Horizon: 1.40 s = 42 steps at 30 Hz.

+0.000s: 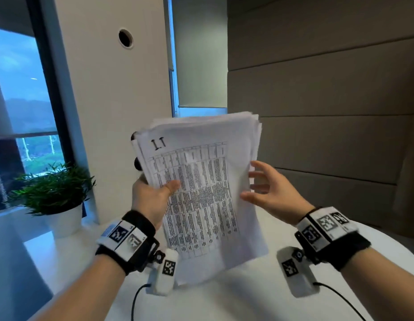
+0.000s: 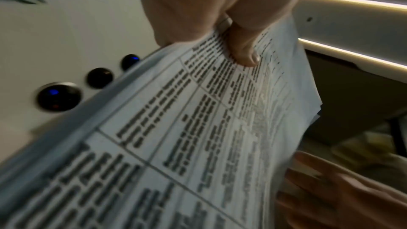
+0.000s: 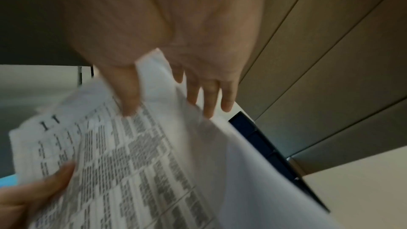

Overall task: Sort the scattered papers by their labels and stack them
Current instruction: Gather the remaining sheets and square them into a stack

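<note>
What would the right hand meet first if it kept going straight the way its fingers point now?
The right hand, fingers open and pointing left, would likely meet the right edge of the paper stack gripped by the left hand. Contact is unclear; the gap looks slight.

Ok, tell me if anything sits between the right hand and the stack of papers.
Nothing visible does. The right hand is open at the right edge of the stack of papers, thumb on the front and fingers behind it, while the left hand grips the opposite edge above the white table.
</note>
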### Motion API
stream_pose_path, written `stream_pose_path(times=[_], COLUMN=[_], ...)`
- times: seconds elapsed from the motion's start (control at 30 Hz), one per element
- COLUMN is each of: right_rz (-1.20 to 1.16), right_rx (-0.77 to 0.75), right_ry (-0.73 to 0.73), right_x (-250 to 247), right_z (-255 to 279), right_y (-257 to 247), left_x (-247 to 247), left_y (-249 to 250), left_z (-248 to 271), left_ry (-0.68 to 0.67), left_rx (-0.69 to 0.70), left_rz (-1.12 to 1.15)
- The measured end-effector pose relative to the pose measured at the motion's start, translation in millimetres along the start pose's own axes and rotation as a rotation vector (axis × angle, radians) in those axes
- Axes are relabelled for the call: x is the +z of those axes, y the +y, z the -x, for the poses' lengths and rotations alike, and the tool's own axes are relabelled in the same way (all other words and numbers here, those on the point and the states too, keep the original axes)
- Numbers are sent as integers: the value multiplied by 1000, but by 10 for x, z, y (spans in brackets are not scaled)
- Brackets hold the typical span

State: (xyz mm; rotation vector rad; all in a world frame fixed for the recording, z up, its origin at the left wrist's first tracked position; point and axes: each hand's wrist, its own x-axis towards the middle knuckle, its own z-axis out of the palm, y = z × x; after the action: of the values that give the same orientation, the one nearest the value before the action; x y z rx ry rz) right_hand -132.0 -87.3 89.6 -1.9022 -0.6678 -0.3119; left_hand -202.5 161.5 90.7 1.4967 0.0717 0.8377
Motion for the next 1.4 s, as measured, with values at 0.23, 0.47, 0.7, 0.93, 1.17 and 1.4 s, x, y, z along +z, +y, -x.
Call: stream_pose_path(times=[0.23,0.47,0.7,0.93,1.17,1.4], right_rz=[-219,-356,-389,-231,-227,-145], right_rx=[2,-40,-146,-183,-252,-165], right_ry=[143,181,445,359,277,288], right_x=[1,119,340,309,301,514], right_z=[-40,-127,-43,-14,-83,43], right_y=[-128,-173,-176,-197,-168,3], left_x=[-27,6,179,290,249,287], left_y=[193,38,13,116,68,-2], left_z=[-121,-123,-6,21,-54,76], left_ry=[-93,-67,153,85,61,38], left_rx=[133,144,240,331,325,163], left_rz=[30,-76,-39,-117,-54,-82])
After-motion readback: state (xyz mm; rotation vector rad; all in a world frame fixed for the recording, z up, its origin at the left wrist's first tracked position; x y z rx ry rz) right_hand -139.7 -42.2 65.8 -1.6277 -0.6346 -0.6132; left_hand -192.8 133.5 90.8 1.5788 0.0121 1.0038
